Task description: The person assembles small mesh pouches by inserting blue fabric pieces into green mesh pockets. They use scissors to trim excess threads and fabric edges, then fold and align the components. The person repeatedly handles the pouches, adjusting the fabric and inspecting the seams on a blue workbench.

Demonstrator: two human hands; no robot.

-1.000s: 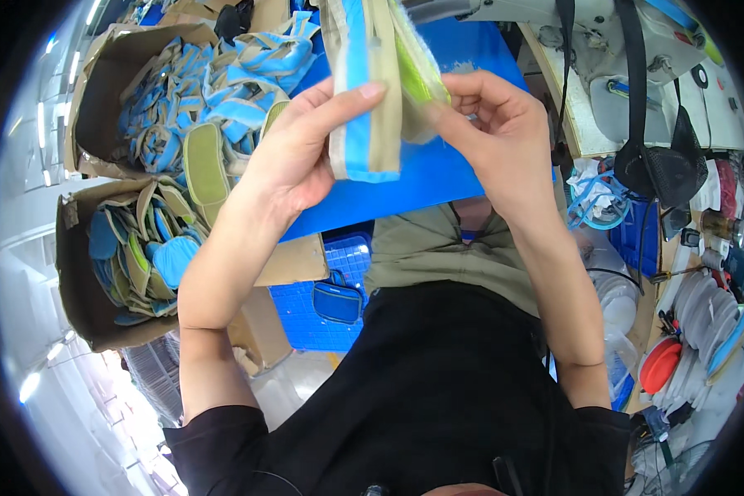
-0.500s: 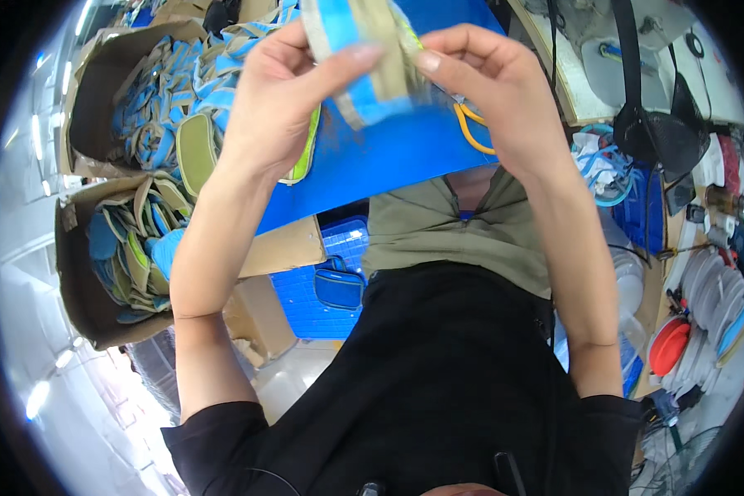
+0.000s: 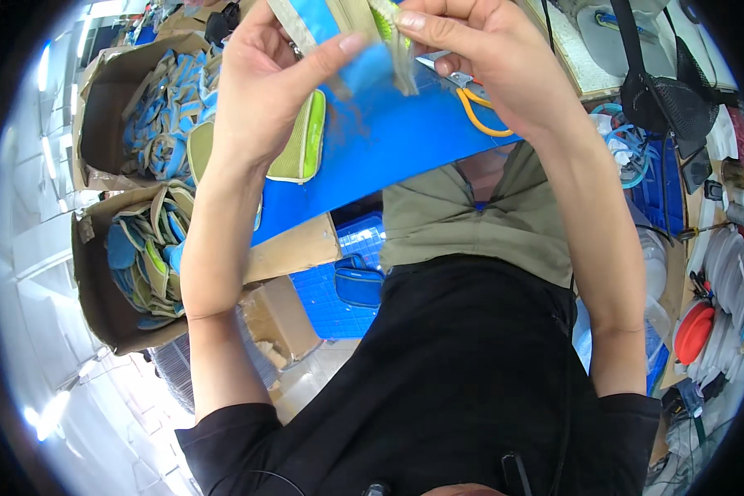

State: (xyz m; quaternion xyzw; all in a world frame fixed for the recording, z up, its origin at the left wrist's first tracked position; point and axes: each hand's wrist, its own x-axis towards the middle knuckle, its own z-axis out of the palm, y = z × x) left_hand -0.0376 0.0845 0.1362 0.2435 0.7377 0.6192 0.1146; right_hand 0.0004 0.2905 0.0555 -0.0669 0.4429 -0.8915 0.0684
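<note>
My left hand (image 3: 264,83) is closed around one side of a blue and beige fabric strip (image 3: 354,21), its thumb lying over the front. A lime-green edging runs along the strip's right side, and my right hand (image 3: 492,62) pinches it between thumb and fingers. The strip's top runs out of the picture, and its lower blue end is blurred. Just below my right hand are scissors with orange handles (image 3: 498,131); part of them is hidden by the hand. Beside my left wrist, a lime-green and beige fabric pouch piece (image 3: 304,149) lies on the blue table (image 3: 347,178).
At the left, one cardboard box (image 3: 99,116) holds blue and beige strips, and a nearer cardboard box (image 3: 99,289) holds green and blue pouch pieces. A small blue pouch (image 3: 358,285) rests on a blue crate beneath the table. Shelves at the right carry plates and a red dish (image 3: 694,332).
Both hands have moved slightly up with the strip, and the whole view has shifted a little. More of the pouch piece and the scissors now shows.
</note>
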